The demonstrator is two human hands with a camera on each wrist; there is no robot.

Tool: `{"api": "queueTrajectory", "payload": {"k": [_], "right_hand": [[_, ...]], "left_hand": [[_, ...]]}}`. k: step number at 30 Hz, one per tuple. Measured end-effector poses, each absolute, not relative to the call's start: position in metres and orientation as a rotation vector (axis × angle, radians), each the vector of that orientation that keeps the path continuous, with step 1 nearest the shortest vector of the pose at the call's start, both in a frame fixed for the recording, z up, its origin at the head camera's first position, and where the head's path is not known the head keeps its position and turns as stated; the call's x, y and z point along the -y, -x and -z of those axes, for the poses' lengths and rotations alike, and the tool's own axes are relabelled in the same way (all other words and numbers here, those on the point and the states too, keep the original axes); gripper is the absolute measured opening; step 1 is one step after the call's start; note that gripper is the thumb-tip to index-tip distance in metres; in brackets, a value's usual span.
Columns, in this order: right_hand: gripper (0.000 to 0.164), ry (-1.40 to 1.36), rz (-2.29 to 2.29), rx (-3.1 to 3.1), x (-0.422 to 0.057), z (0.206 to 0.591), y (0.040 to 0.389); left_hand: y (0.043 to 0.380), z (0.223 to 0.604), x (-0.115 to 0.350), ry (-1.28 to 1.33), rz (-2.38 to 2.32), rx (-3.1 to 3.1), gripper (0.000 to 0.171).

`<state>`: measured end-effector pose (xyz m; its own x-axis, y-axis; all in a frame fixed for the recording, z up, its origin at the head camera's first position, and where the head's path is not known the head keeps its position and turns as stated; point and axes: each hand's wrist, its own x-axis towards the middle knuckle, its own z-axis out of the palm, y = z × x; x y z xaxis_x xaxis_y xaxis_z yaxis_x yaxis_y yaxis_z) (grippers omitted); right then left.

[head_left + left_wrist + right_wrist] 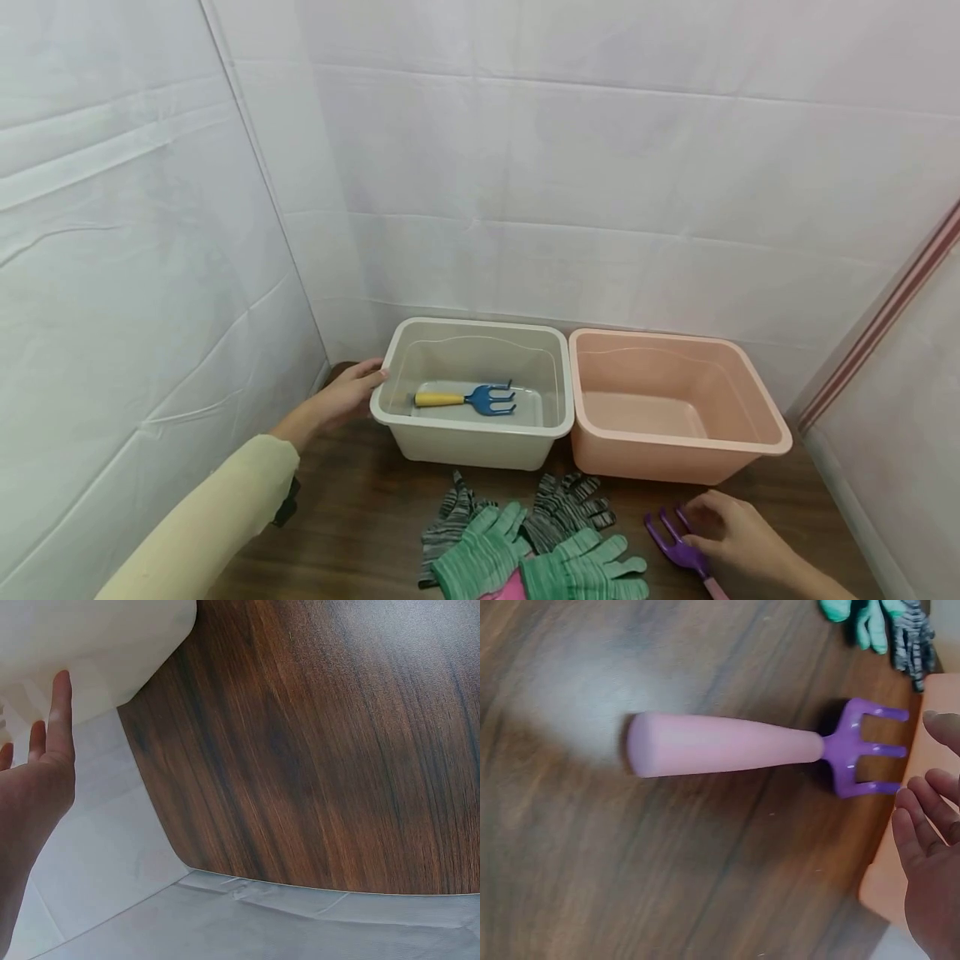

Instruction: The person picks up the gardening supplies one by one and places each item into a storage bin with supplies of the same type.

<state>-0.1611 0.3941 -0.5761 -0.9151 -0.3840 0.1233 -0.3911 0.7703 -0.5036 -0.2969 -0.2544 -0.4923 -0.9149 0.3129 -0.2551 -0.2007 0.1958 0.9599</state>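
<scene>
My left hand [351, 392] rests its extended fingers against the left side of a cream plastic tub [471, 432]; the left wrist view has these fingers [60, 720] nearly straight along the tub's wall. Inside that tub lies a small hand fork [480, 398] with a yellow handle and blue tines. On the right, my right hand [738, 533] hovers by a purple hand fork [678, 550] with a pink handle. In the right wrist view its fingers and thumb are loosely bent and apart, beside the tines of the purple fork [847, 748], gripping nothing.
A pink tub [667, 454] stands right beside the cream one. In front lie green gloves [483, 554] with pink fabric [513, 587] between them, and black-and-grey gloves [558, 512]. White sheeting [525, 167] encloses the brown wooden table [337, 517] at the back and sides.
</scene>
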Motion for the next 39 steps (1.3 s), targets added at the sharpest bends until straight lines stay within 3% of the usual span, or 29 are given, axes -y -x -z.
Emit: {"api": "queueTrajectory", "payload": {"k": [13, 21, 27, 39], "right_hand": [[0.029, -0.716, -1.064, 3.128, -0.429, 0.611, 0.148], [0.026, -0.627, -1.148, 3.279, -0.437, 0.620, 0.145], [0.017, -0.699, -1.224, 3.256, -0.440, 0.627, 0.139], [0.017, -0.817, -1.150, 3.197, -0.440, 0.629, 0.145]], "left_hand": [[0.300, 0.494, 0.254, -0.087, -1.767, -2.089, 0.062], [0.300, 0.494, 0.253, -0.087, -1.765, -2.089, 0.062], [0.301, 0.494, 0.254, -0.076, -1.760, -2.094, 0.061], [0.301, 0.496, 0.255, -0.105, -1.770, -2.100, 0.062]]}}
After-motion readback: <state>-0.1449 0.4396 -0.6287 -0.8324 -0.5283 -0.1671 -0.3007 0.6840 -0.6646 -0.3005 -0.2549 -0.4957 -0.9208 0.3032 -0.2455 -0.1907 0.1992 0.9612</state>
